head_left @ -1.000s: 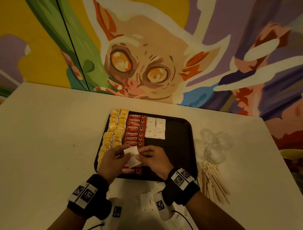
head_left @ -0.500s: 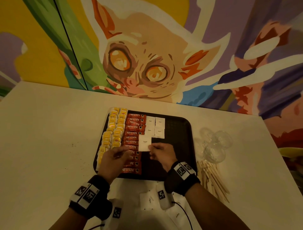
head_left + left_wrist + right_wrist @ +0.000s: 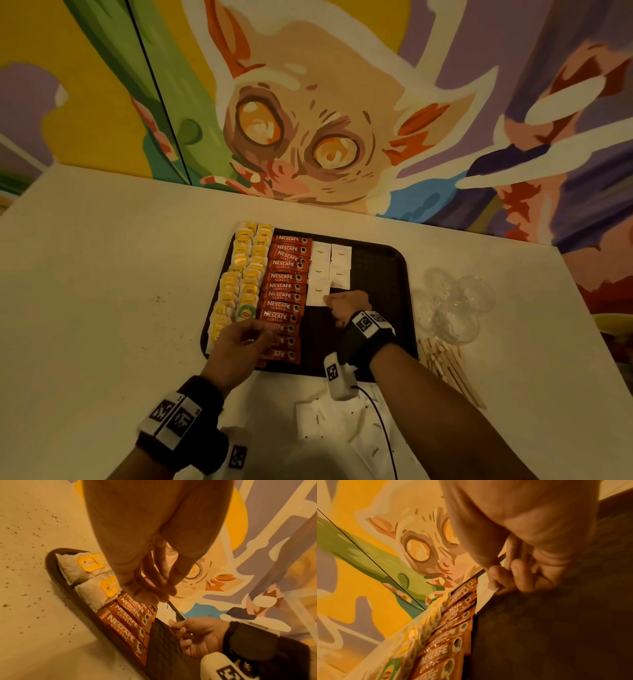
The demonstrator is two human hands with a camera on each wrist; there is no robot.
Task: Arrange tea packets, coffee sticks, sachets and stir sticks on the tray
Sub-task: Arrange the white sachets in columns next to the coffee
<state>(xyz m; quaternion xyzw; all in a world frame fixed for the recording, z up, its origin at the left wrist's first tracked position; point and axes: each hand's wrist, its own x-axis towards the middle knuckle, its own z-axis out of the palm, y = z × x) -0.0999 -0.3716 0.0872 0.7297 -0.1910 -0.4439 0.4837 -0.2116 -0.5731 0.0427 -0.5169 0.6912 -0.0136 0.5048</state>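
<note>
**Sugar sachet going down on tray, 3rd in left col.**

R hand (image 3: 349,303) is over the black tray (image 3: 383,274), thumb & forefinger pinching the near-right corner of a white sugar sachet (image 3: 318,294). In the right wrist view the fingertips (image 3: 494,585) clamp the paper edge; the other fingers are curled under. Sachet lies flat or nearly flat on the tray, just beside the coffee sticks (image 3: 286,291) on its left and directly below 4 other white sachets (image 3: 330,262) set 2x2 near the tray's far edge. Can't tell if it touches the sachet above it.

L hand (image 3: 239,346) hangs above the near end of the coffee-stick row, fingers loosely bent, tips close together, nothing held; left wrist view shows the fingers (image 3: 150,588) drooping w/ no item between them.

Tray layout, L to R: 2 cols of yellow-tagged tea packets (image 3: 245,274), then 1 col of red Nescafe sticks stacked far to near, then sachets. Right half of the tray is bare mesh-pattern surface.

Off tray: loose pile of white sachets (image 3: 329,421) on the white table (image 3: 102,308) near the person, between the forearms. Wooden stir sticks (image 3: 445,363) lie in a bundle right of the tray; clear glass cups (image 3: 455,308) stand just beyond them. Painted mural (image 3: 308,120) covers the wall behind.
</note>
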